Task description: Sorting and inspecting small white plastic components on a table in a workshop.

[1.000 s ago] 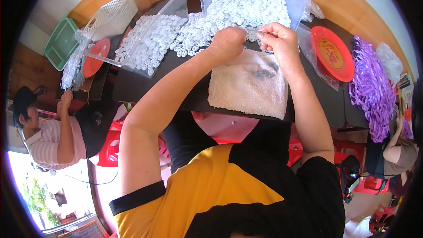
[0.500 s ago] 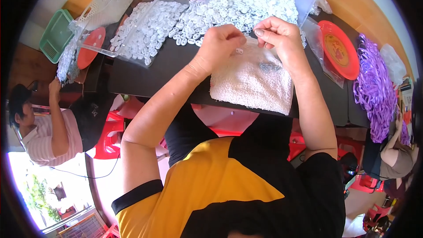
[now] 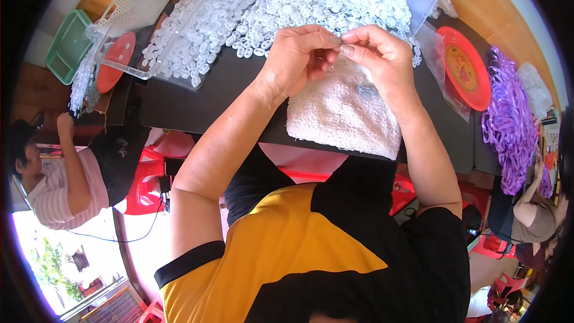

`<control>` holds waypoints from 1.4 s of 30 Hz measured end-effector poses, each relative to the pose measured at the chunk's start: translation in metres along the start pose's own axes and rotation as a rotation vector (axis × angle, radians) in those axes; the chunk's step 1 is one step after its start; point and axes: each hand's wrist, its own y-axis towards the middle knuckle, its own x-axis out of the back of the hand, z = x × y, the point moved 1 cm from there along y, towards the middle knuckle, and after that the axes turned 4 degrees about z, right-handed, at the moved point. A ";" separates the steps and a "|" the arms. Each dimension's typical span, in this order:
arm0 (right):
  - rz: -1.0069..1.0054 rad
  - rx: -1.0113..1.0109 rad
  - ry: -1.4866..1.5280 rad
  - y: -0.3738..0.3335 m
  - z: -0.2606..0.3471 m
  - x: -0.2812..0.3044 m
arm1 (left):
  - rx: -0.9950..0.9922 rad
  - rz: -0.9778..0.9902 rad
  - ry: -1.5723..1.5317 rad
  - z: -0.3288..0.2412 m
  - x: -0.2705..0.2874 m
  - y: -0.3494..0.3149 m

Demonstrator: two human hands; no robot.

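Note:
Over the top edge of a pale, fluffy towel (image 3: 341, 116), my two hands meet fingertip to fingertip. My left hand (image 3: 297, 58) is closed, thumb and forefinger pinched, the other fingers curled under. My right hand (image 3: 382, 60) pinches at the same spot. Whatever sits between the fingertips is too small to make out. Just beyond my hands lies a heap of small white oval plastic pieces with holes (image 3: 347, 0). A small greyish clump (image 3: 367, 91) rests on the towel by my right wrist.
A clear plastic bin (image 3: 149, 75) of white pieces lies at left, beside a green basket (image 3: 72, 45) and a red plate (image 3: 116, 63). At right are a red-rimmed plate (image 3: 463, 69) and a purple ribbon bundle (image 3: 508, 119). Co-workers sit at left (image 3: 66, 173) and far right (image 3: 535, 209).
My hands, slightly apart before, have come together at the fingertips. The left hand has turned so its thumb and forefinger point toward the right hand. The co-worker's hand at left has moved slightly.

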 end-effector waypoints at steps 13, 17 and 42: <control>-0.002 0.120 -0.262 -0.001 0.000 0.002 | -0.273 -0.115 0.540 0.008 0.006 -0.001; 0.024 -0.018 -0.228 0.001 -0.008 0.006 | -0.434 0.020 1.296 0.015 0.005 -0.001; -0.068 0.024 0.043 -0.004 0.002 -0.010 | -0.086 -0.031 0.166 0.006 -0.008 -0.014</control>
